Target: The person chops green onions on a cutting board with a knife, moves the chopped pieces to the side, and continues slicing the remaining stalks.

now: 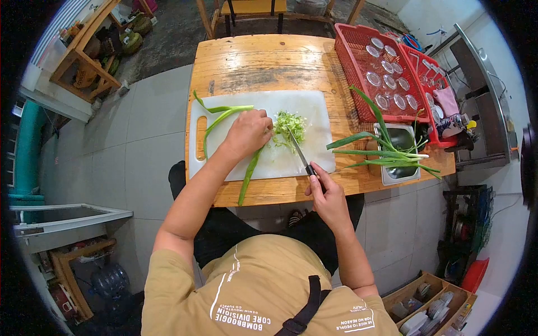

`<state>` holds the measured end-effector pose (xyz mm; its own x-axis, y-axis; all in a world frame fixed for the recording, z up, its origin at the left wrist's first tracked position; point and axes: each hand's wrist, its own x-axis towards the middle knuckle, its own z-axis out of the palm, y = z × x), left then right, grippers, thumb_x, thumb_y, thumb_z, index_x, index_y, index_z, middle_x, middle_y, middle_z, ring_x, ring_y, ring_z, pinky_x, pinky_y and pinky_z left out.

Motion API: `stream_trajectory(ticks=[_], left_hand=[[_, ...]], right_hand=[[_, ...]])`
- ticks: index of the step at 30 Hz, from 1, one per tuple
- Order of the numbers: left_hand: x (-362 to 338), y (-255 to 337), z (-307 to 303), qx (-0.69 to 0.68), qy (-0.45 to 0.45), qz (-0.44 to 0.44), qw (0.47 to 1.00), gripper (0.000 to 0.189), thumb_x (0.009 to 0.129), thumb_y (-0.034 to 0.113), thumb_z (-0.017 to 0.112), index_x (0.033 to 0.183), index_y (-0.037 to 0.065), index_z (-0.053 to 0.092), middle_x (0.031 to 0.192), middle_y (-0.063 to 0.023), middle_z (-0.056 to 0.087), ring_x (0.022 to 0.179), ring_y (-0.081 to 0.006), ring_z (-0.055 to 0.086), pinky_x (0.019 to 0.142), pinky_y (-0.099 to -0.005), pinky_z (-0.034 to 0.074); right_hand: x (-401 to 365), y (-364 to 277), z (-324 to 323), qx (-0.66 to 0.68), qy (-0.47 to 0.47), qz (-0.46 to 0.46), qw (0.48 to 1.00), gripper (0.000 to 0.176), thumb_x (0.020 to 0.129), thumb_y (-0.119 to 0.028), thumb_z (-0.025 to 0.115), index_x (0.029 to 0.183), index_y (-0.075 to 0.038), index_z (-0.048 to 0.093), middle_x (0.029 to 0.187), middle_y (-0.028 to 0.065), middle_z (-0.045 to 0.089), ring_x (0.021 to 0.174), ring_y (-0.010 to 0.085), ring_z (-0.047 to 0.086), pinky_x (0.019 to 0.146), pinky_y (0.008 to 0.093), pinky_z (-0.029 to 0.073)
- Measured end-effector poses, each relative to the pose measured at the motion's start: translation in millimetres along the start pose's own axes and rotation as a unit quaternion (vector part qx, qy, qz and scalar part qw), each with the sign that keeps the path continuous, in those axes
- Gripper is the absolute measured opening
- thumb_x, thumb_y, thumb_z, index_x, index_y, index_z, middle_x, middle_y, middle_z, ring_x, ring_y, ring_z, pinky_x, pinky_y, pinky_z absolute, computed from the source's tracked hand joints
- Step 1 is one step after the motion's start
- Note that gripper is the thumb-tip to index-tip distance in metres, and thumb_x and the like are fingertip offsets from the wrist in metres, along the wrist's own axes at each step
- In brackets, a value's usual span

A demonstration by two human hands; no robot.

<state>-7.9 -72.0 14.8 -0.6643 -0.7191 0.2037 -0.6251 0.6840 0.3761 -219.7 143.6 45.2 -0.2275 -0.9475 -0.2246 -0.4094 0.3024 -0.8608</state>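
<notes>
My left hand (250,133) is closed on a green onion (223,112) over the white cutting board (308,101). Long green leaves stick out from it to the left and toward the board's front edge. In my right hand (327,193) is the black handle of a knife (300,151), its blade pointing away from me and to the left. The blade's tip reaches into a pile of chopped green onion (290,127), just right of my left fingers. More whole green onions (386,151) lie across a metal container (402,134) at the table's right.
A wooden table (263,56) carries the board. At its back right stands a red plastic basket (358,61) with several clear glasses (388,81). Beside it, another red basket (431,73) holds a pink cloth (446,102) and a bottle. A chair (255,7) stands beyond.
</notes>
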Motion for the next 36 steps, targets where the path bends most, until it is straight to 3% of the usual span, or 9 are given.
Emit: stream_trajectory(ticks=[2,6,8,12,14,17,21,29,36], left_hand=[[0,2,6,-0.003,0.009,0.009,1.0,0.012,0.091,0.017,0.082,0.096,0.006,0.08,0.097,-0.0094,0.071,0.1,-0.0315,0.071,0.093,-0.0469,0.057],[-6,9,6,-0.013,0.022,0.045,0.999,0.011,0.091,0.016,0.082,0.098,0.007,0.081,0.098,-0.0088,0.071,0.1,-0.0301,0.07,0.089,-0.0461,0.055],[-11,13,4,-0.002,0.022,0.028,0.999,0.011,0.091,0.017,0.082,0.099,0.008,0.082,0.099,-0.0085,0.071,0.101,-0.0296,0.07,0.09,-0.0458,0.054],[-21,18,6,0.004,0.062,-0.012,0.998,0.012,0.09,0.02,0.082,0.097,0.01,0.083,0.098,-0.0061,0.07,0.103,-0.0261,0.067,0.094,-0.043,0.049],[-24,18,10,0.007,0.067,-0.018,0.998,0.013,0.09,0.021,0.083,0.097,0.009,0.083,0.098,-0.0061,0.07,0.103,-0.0262,0.067,0.094,-0.0434,0.049],[-25,20,12,0.009,0.076,-0.028,0.997,0.015,0.09,0.023,0.083,0.097,0.01,0.083,0.097,-0.006,0.07,0.103,-0.0263,0.067,0.093,-0.0439,0.048],[-24,21,13,0.007,0.076,-0.033,0.997,0.014,0.093,0.022,0.083,0.099,0.01,0.082,0.097,-0.007,0.07,0.1,-0.0275,0.067,0.09,-0.0437,0.048],[-29,18,12,-0.009,0.1,-0.043,0.994,0.012,0.09,0.022,0.084,0.095,0.011,0.082,0.095,-0.0066,0.07,0.099,-0.027,0.067,0.09,-0.0438,0.047],[-37,16,13,-0.05,0.118,-0.06,0.99,0.012,0.096,0.021,0.081,0.098,0.01,0.081,0.096,-0.0064,0.07,0.099,-0.0277,0.067,0.092,-0.0447,0.048]], right_hand=[[0,5,1,0.007,0.009,-0.029,1.0,0.044,0.117,-0.023,0.057,0.158,-0.01,0.061,0.079,0.0023,0.069,0.057,0.0072,0.057,0.052,0.0266,0.049],[-7,-4,-2,0.009,0.015,-0.026,1.0,0.044,0.117,-0.022,0.057,0.159,-0.009,0.061,0.076,0.0023,0.068,0.057,0.0081,0.057,0.054,0.0283,0.049],[-11,-12,-2,-0.026,0.002,0.008,1.0,0.044,0.115,-0.024,0.059,0.157,-0.011,0.061,0.078,0.0183,0.075,0.073,0.0265,0.075,0.073,0.0399,0.058],[-14,-6,10,-0.069,0.009,-0.026,0.997,0.043,0.114,-0.02,0.058,0.157,-0.015,0.062,0.085,0.0231,0.075,0.077,0.0372,0.075,0.074,0.045,0.059],[-13,-3,16,-0.101,0.025,-0.09,0.991,0.047,0.113,-0.018,0.058,0.159,-0.019,0.059,0.096,0.0256,0.077,0.084,0.0453,0.074,0.077,0.0507,0.059],[-9,0,24,-0.135,0.034,-0.138,0.981,0.051,0.112,-0.017,0.058,0.162,-0.02,0.055,0.105,0.0266,0.077,0.089,0.0466,0.075,0.078,0.0544,0.059],[3,3,31,-0.139,0.04,-0.163,0.976,0.052,0.112,-0.018,0.058,0.164,-0.02,0.054,0.104,0.0262,0.077,0.088,0.0463,0.074,0.078,0.0544,0.059],[-3,1,36,-0.237,-0.007,-0.122,0.964,0.058,0.111,-0.018,0.058,0.168,-0.018,0.047,0.085,0.0226,0.073,0.076,0.0438,0.073,0.071,0.0558,0.058],[-1,6,46,-0.28,0.018,-0.149,0.948,0.062,0.11,-0.016,0.058,0.17,-0.018,0.044,0.078,0.0219,0.072,0.069,0.0426,0.072,0.066,0.0553,0.058]])
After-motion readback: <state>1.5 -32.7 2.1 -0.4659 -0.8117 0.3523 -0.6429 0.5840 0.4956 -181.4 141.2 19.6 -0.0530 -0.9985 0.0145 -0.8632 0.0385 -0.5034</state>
